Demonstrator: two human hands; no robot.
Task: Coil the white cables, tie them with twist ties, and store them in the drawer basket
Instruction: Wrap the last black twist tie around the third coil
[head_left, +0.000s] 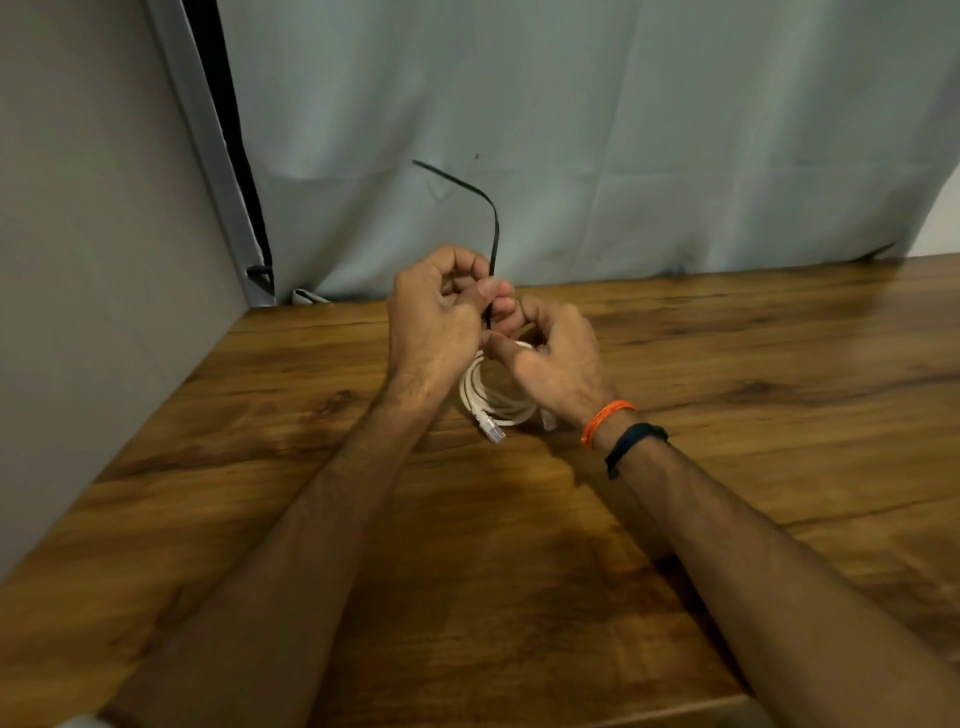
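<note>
A coiled white cable (485, 397) with a clear plug (492, 429) at its end hangs between my hands just above the wooden table (727, 364). My left hand (434, 319) pinches a black twist tie (491, 218) that rises from the fingers and bends off to the left. My right hand (553, 358) grips the top of the coil where the tie meets it. The fingers hide how the tie wraps the cable. No drawer basket is in view.
A pale blue-grey curtain (597, 130) hangs behind the table's far edge. A grey wall panel (93, 260) borders the table on the left. Orange and black bands (623, 431) circle my right wrist.
</note>
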